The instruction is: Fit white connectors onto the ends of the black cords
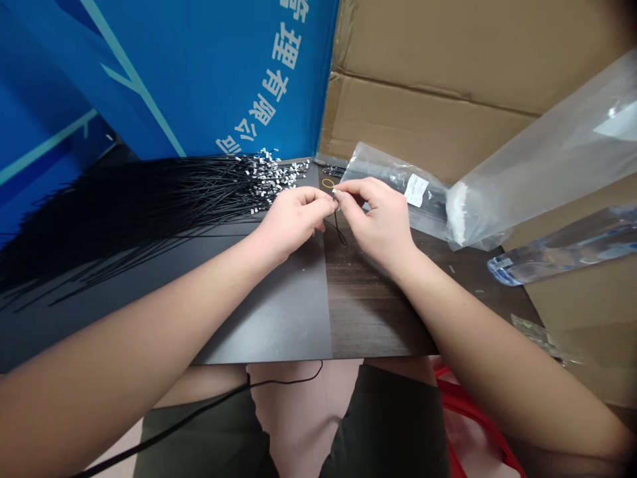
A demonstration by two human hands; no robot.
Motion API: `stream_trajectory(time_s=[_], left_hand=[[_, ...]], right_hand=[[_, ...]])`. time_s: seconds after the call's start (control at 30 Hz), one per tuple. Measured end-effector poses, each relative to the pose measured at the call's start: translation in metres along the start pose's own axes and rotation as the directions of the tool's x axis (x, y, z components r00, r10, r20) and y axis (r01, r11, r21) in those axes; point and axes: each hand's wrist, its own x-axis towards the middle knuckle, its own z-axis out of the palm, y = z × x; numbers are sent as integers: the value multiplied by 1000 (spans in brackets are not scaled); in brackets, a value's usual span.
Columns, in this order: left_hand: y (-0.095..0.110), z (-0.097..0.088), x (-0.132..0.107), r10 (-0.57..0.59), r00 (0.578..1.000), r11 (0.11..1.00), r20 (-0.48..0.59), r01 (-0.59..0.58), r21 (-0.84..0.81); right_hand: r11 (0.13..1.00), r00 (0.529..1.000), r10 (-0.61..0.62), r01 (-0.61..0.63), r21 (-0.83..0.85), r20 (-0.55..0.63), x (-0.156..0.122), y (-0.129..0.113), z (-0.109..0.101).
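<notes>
Over the table, my left hand (296,219) and my right hand (381,219) almost meet at the fingertips, both closed in a pinch. Between them is a thin black cable (341,236), whose short loop hangs below the fingers. A small white connector (336,192) shows at the tips of my right thumb and forefinger. The exact grip of my left fingers on the cable is partly hidden. Just beyond the fingertips lies a yellow rubber band (328,183). To the left spreads a large bundle of black cables (149,196) with white connectors (273,176) at their near ends.
Clear plastic bags (423,206) lie behind and right of my right hand, one bearing a white label. A blue-tinted clear plastic piece (562,245) rests at the right. The blue printed panel (213,73) and cardboard (448,79) stand behind the table (279,312).
</notes>
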Motion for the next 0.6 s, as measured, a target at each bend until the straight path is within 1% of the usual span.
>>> stream_trajectory(time_s=[0.2, 0.43, 0.6], left_hand=[[-2, 0, 1, -3, 1000, 1000, -5, 3, -3], [-2, -1, 1, 17, 1000, 1000, -23, -17, 22], [-2, 0, 0, 31, 999, 999, -32, -30, 20]], right_hand=[[1000, 1000, -15, 15, 5, 0, 0, 1, -1], [999, 1000, -25, 26, -23, 14, -1, 3, 0], [999, 999, -39, 39, -14, 4, -1, 3, 1]])
